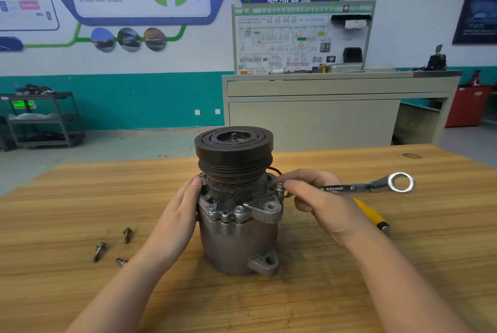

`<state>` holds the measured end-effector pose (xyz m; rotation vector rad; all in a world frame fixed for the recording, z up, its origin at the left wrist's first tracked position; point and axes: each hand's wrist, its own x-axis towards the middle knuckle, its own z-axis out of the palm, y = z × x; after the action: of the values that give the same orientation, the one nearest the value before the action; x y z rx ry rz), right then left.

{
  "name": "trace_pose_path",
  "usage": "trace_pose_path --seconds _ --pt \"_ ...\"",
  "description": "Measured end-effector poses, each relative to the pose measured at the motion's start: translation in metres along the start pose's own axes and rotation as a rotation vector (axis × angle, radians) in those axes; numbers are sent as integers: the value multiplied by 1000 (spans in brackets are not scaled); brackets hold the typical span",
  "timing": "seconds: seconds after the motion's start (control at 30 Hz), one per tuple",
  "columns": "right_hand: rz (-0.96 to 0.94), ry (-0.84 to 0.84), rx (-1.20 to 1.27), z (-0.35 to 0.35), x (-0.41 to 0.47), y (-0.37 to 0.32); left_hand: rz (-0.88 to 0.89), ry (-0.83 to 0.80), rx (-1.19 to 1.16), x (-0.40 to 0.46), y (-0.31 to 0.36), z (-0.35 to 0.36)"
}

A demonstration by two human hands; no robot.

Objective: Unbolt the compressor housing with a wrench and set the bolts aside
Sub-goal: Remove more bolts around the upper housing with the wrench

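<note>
A grey compressor (236, 241) with a black pulley on top stands upright on the wooden table (403, 265). My left hand (176, 221) rests flat against its left side, fingertips by a flange bolt. My right hand (322, 202) grips a silver wrench (376, 186), whose ring end sticks out to the right while its near end meets a bolt (279, 187) on the flange's right side. Two more bolts (226, 209) sit in the front of the flange. Three loose bolts (111, 248) lie on the table left of the compressor.
A yellow-handled tool (372, 215) lies on the table behind my right wrist. Beyond the table stand a beige bench with a display board (301, 39), a dark shelf cart (40, 120) at left and a red cabinet (468, 106) at right.
</note>
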<state>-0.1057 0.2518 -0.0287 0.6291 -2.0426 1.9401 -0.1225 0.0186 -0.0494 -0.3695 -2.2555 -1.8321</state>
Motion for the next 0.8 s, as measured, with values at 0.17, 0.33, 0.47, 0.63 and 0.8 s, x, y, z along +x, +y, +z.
trace_pose_path --seconds 0.17,0.33,0.47,0.63,0.8 --pt "-6 -5 -16 0 0 -2 3 1 -7 -1 2 1" --pt "22 -8 22 0 -1 -1 9 -13 4 -2 3 1" --pt "-28 -21 -33 0 -1 -3 11 -13 -1 -2 4 1" --pt "2 -29 58 0 -2 -3 8 -7 -5 -2 2 0" --pt "-21 -43 -44 -1 -1 -1 26 -15 1 -3 3 0"
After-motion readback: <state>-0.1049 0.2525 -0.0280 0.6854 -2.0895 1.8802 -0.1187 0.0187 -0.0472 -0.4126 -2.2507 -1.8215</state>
